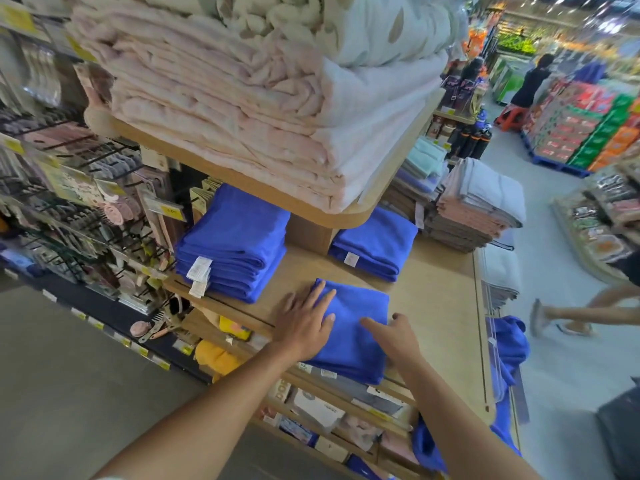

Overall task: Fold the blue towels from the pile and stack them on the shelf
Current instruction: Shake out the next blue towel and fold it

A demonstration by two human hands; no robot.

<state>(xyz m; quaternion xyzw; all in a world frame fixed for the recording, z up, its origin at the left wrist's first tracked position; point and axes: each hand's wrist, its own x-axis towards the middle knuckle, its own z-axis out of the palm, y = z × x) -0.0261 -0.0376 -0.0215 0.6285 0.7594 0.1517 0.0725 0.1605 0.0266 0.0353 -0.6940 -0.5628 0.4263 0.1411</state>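
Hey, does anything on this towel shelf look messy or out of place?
Yes: unfolded blue towels hang crumpled over the right edge of the shelf, unlike the tall folded stack and the short folded stack behind.

Folded pink blankets [221,109] above; grey-pink linen stack [474,209] at right

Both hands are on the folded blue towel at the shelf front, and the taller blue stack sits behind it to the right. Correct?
Not quite. The head view shows the taller blue stack behind the folded blue towel to the left; the shorter stack is on the right.
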